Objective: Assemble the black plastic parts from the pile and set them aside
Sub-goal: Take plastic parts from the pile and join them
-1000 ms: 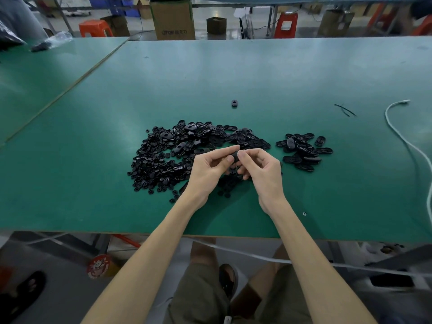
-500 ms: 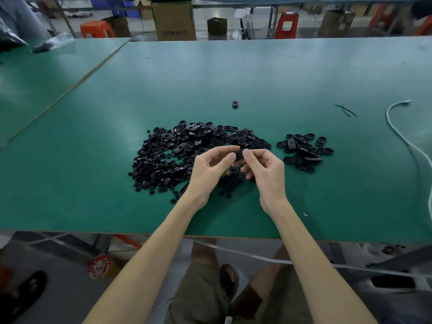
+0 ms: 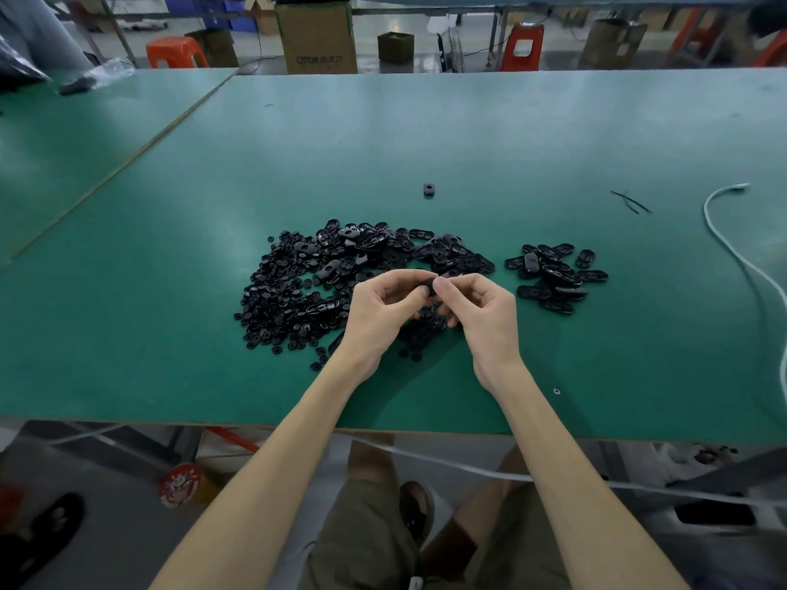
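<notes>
A big pile of loose black plastic parts [image 3: 315,283] lies on the green table [image 3: 426,134]. To its right sits a smaller heap of oval black pieces [image 3: 553,274]. My left hand [image 3: 383,308] and my right hand [image 3: 481,308] meet just above the near edge of the big pile. Between their fingertips they pinch one small black part [image 3: 430,286], mostly hidden by the fingers. Both hands have their fingers curled inward.
A single black part [image 3: 429,189] lies alone farther back. A white cable [image 3: 741,257] runs along the right side, with thin black ties [image 3: 630,202] near it. A small screw [image 3: 556,391] sits near the front edge. Boxes and stools stand beyond the table.
Both hands stayed together over the pile and rose slightly away from me. The fingers shifted around the small part they hold.
</notes>
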